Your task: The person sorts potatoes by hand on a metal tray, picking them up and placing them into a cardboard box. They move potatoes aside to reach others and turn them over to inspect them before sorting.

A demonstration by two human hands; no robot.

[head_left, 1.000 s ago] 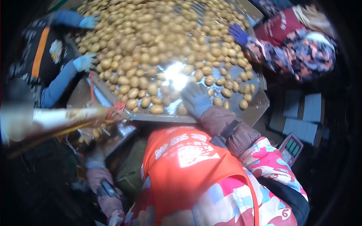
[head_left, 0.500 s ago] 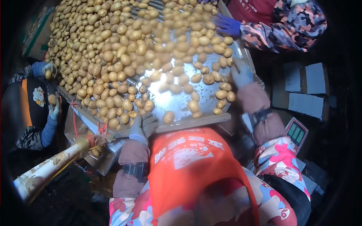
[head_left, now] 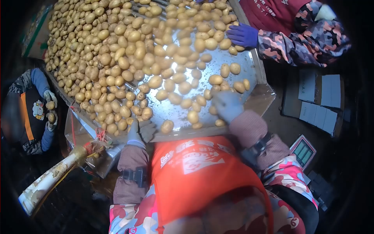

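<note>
My left hand [head_left: 141,132], in a grey-and-white glove, rests at the near edge of the metal sorting table [head_left: 157,113]. Its fingers are apart, beside the nearest potatoes [head_left: 112,128], and nothing shows in its grasp. My right hand [head_left: 228,107], in a pale glove, is smeared by motion over the table's right side. Several potatoes [head_left: 216,80] lie just beyond it, and a potato [head_left: 220,123] sits below it by the rim. Whether its fingers hold anything cannot be made out. A single potato [head_left: 167,126] lies between my hands.
A heap of potatoes [head_left: 93,50] covers the table's left and back. At upper right is a co-worker's purple-gloved hand [head_left: 242,36]. Another co-worker, left, holds potatoes [head_left: 50,105]. A peeling pole [head_left: 52,177], cardboard boxes [head_left: 317,99] and a display device [head_left: 303,152] surround the table.
My right hand has swept left and toward me from the table's right edge. Potatoes there have shifted the same way. My left hand stays near the front rim; the view has shifted slightly.
</note>
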